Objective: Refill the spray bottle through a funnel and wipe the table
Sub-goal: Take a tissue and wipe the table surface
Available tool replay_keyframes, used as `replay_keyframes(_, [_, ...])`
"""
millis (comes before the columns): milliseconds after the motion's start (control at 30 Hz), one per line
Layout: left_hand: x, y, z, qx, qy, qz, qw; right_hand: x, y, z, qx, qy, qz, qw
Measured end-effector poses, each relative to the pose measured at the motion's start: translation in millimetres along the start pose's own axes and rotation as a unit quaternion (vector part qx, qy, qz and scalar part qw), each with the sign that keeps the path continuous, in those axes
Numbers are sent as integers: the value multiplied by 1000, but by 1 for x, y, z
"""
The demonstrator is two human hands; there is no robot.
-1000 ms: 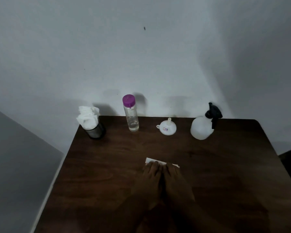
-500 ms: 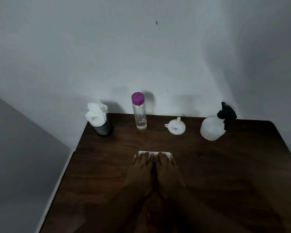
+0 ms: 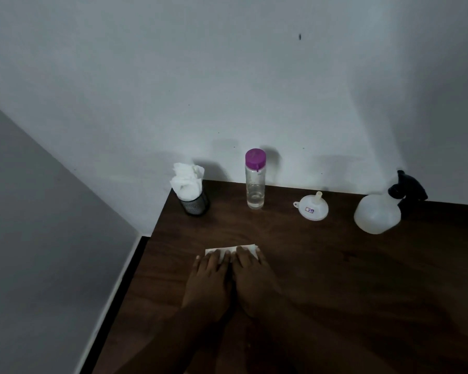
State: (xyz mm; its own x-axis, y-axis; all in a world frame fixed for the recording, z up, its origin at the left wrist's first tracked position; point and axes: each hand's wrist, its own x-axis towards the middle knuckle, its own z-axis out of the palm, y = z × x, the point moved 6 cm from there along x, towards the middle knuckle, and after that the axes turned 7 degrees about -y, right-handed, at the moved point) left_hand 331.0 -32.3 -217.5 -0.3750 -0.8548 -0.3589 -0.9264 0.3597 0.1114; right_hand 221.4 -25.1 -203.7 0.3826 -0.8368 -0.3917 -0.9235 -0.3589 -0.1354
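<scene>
From the head camera, the only view I have, I look down on a dark wooden table [image 3: 335, 279] pushed against a pale wall. My left hand [image 3: 210, 279] and right hand [image 3: 251, 276] lie side by side, palms down, fingers stretched flat and not curled around anything, both pressing on a folded white tissue [image 3: 229, 251] whose far edge shows just beyond the fingertips, near the table's left half. Along the back edge stand the rest of the things: a mesh cup stuffed with white tissues [image 3: 191, 193] at the far left corner, then a clear bottle with a purple cap [image 3: 255, 179], capped and holding only a shallow layer of clear liquid at the bottom, then the white funnel [image 3: 311, 207] resting mouth-down with its spout pointing up, and at the right the spray bottle [image 3: 378, 211] with its black trigger head [image 3: 407, 190] seated on top. I cannot tell how much liquid the spray bottle holds; its body is cloudy. Judging by the funnel set aside, the near-empty supply bottle and the trigger head in place, I reckon the refill is done and I am in the wiping stage. I see no obvious wet patch, so how much table is left to wipe I cannot say.
</scene>
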Motion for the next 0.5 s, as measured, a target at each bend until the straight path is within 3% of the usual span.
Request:
replay_keyframes(167, [-14,14,10,1,-36,7,999,-3,4,22,12,-36,-11,999])
replay_keyframes(500, [6,85,-4,50,-36,39,997,-48,62,21,30,40,24,998])
